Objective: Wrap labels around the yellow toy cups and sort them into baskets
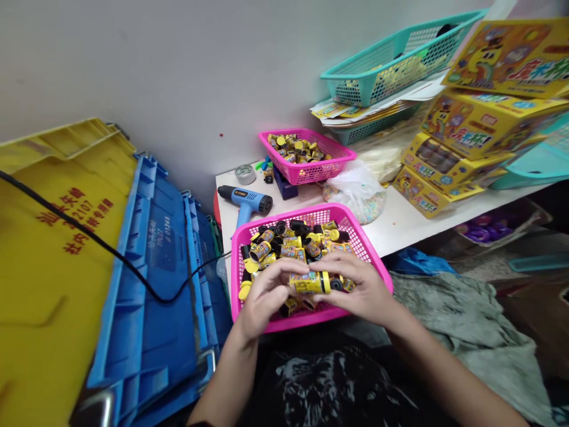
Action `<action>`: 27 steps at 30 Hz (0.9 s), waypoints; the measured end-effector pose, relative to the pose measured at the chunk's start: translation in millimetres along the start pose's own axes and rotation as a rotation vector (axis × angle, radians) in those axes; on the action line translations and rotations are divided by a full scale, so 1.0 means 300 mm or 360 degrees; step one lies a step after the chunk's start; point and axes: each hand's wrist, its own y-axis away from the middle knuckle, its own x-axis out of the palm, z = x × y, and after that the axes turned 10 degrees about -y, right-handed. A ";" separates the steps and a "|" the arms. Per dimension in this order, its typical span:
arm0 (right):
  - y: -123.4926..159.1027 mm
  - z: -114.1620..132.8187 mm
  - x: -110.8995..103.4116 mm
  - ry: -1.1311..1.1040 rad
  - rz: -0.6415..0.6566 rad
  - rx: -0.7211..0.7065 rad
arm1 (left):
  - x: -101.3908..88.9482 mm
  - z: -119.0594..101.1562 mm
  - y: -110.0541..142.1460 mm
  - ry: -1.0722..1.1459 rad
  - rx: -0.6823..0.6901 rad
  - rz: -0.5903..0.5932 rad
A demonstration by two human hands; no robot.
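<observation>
A small yellow printed tube (310, 283) with a yellow-and-black end lies sideways between my two hands, over the near pink basket. My left hand (268, 295) grips its left end between thumb and fingers. At the other end, the fingers of my right hand (357, 286) curl around the banded tip. Beneath them the pink basket (372, 252) holds many loose yellow tubes (262, 251), black caps (300, 228) and yellow lids (244, 290). My palms hide part of this heap.
A blue heat gun (246, 201) and a tape roll (245, 174) lie on the white table (391, 234). Behind stands another pink basket (306, 172) of tubes, beside a plastic bag (358, 193). Yellow boxes (471, 127) and a teal basket (368, 83) rise right; crates (151, 284) stand left.
</observation>
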 end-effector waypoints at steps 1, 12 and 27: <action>0.001 -0.003 0.001 0.0021 -0.0017 0.0009 | 0.014 0.000 -0.004 0.0032 -0.0054 -0.0040; -0.011 -0.045 0.019 -0.1367 0.0193 0.0769 | 0.084 -0.009 -0.037 -0.0111 0.0035 -0.0224; -0.030 -0.081 -0.001 -0.1622 0.0367 0.0913 | 0.098 -0.041 -0.026 -0.0280 0.0294 -0.0012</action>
